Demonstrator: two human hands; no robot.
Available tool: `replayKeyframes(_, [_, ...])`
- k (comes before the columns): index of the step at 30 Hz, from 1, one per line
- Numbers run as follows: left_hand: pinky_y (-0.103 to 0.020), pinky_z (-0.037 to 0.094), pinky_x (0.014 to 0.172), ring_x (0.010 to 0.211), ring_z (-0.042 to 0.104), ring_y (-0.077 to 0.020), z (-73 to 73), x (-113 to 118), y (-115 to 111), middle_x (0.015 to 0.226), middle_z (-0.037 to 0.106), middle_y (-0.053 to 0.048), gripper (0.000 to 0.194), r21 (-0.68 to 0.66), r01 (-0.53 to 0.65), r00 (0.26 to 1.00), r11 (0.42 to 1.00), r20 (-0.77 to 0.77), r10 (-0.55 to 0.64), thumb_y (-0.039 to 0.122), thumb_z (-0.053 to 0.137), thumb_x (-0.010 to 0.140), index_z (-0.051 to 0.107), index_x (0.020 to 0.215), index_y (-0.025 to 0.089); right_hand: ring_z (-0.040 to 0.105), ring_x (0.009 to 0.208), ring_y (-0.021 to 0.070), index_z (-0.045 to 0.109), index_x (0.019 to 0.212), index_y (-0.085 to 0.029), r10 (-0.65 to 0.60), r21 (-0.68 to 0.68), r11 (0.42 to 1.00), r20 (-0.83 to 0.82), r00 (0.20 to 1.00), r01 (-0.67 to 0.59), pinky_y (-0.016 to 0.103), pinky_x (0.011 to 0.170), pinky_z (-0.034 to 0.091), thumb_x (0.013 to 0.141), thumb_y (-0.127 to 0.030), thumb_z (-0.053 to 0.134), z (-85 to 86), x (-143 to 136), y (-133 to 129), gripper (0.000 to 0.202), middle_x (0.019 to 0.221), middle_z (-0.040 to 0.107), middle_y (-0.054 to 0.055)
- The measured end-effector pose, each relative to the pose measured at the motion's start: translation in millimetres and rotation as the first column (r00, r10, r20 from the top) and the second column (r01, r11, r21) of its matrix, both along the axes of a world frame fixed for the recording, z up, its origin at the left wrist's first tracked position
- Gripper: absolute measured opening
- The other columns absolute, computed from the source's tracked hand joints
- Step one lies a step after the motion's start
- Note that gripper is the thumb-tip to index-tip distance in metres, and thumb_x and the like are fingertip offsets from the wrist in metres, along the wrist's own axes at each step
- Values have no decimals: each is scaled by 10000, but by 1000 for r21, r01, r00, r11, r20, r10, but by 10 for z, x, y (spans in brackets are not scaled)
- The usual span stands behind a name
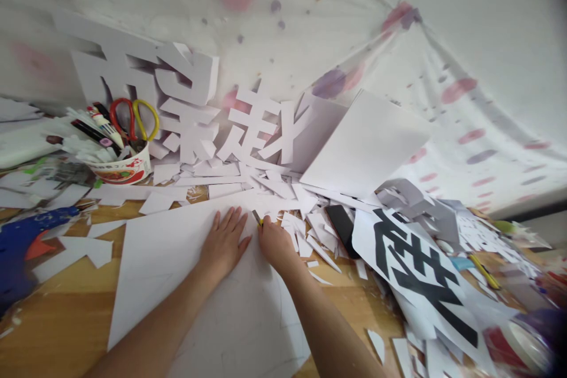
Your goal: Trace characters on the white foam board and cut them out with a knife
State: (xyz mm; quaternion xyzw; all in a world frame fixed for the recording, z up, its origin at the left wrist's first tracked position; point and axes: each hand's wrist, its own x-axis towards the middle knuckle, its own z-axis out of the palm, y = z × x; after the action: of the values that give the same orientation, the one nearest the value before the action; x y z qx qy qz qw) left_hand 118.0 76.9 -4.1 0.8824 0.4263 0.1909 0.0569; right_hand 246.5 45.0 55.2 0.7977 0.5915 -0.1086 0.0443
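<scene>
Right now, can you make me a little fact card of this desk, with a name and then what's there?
Left hand: spread flat on the big white sheet
Right hand: gripping a small cutter, blade showing
Tub: holds pens and scissors
At the back: white cut-out characters
Right of the hands: dark phone-like slab; paper with a bold black character
Scattered around: white scraps on the wooden table

There are two hands (225, 241), one held knife (257, 218), one tub (125, 171), one phone (341, 228) and one black-printed sheet (419, 271).
</scene>
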Motion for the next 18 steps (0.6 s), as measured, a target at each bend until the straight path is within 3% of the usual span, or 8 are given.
replayKeyframes(10, [-471,116,1092,1329,193,-224,89,8,-15,1423,279,-83,523,-88,-13,998,996,-62,7,398,295,875,345,1330,147,641,846,263,469,1058,-91,78,-100,992,58,995,-72,327,689,471,864,-178,397,227,-36,67,225,872,653,176])
replayKeyframes(18, [-463,121,1091,1333,180,-220,88,11,-20,1433,247,-72,533,-76,-21,995,997,-99,13,412,263,885,319,1344,147,644,836,257,468,1058,-88,82,-120,990,72,994,-73,319,683,478,848,-178,417,227,-27,67,234,872,657,180])
